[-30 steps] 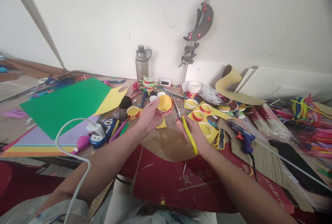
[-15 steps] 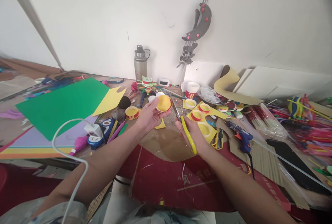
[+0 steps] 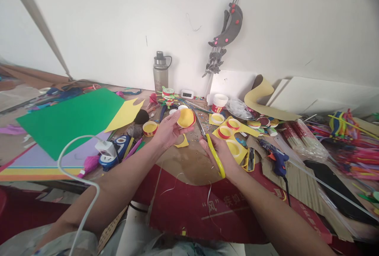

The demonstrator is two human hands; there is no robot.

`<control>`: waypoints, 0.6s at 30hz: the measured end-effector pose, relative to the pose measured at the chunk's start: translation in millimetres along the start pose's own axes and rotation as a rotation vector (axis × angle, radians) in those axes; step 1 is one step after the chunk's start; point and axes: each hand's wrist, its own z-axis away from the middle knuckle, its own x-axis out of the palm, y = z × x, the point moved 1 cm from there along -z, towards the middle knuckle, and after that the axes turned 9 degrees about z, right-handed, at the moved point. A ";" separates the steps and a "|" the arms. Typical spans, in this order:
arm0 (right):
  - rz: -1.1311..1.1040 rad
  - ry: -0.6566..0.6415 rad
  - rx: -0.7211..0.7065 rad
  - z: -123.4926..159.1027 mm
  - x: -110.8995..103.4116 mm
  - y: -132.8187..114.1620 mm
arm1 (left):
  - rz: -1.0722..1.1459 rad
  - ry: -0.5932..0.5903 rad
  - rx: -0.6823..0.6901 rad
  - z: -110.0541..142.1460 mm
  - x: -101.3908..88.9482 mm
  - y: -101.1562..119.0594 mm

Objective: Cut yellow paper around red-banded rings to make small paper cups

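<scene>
Between the fingers and thumb of my left hand (image 3: 168,130) is a round paper cup piece (image 3: 186,118), yellow on its face with a red rim. My right hand (image 3: 220,151) grips scissors (image 3: 213,154) with yellow handles, their blades pointing up and away beside the piece's right edge. Whether the blades touch it, I cannot tell. Below the piece lies a yellow scrap (image 3: 182,141). To the right of the scissors, cup rings (image 3: 225,132) stand on yellow sheet (image 3: 251,128), and another yellow-and-red ring (image 3: 150,128) sits left of my left hand.
A green sheet (image 3: 71,119) and a power socket (image 3: 109,153) with a white cable lie left. A glue gun (image 3: 276,157), a utility knife (image 3: 250,159) and a black phone-like slab (image 3: 337,189) lie right. A bottle (image 3: 160,74) and stacked paper cups (image 3: 219,103) stand at the back.
The round piece has tipped slightly in my left hand, so more of its yellow face shows. The scissors have barely moved.
</scene>
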 end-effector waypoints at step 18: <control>-0.126 0.018 0.056 2.8 4.3 -3.2 | 0.110 0.068 -0.056 0.3 2.2 -6.9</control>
